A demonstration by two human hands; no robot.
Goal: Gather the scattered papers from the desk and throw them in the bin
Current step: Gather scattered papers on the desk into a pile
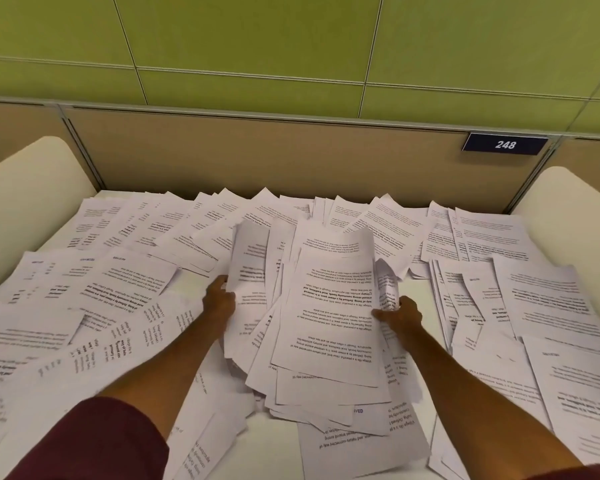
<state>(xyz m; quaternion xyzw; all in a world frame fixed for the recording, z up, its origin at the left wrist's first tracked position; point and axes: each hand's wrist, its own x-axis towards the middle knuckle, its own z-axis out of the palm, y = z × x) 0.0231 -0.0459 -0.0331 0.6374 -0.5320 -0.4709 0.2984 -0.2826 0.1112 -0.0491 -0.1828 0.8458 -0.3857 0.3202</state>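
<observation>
My left hand (219,301) and my right hand (400,315) sit on either side of a loose stack of papers (321,317) at the centre of the table (416,424). The fingers of my left hand are curled around the stack's left edge at about 9 o'clock, with sheets standing up and curling above them. The fingers of my right hand are closed on the right edge at about 3 o'clock, the thumb lying across the top sheet and a bent, rolled page caught under the grip. The stack is untidy: its pages fan out at different angles, the lower corners splay toward 6 o'clock, and the printed text on the top sheet runs upside down to me.

All around it lie scattered papers (94,296), overlapping from 7 o'clock round to 5 o'clock. They reach the tan partition (257,157) at 12 o'clock. A few bare strips of white table show just beside my right wrist and below the stack. At 1 o'clock on the partition hangs a dark number plate (505,144) reading 248, and above it is a green panelled wall (250,39). Cream side panels (28,188) rise at 10 and 2 o'clock. My maroon sleeve (94,441) shows at 7 o'clock
</observation>
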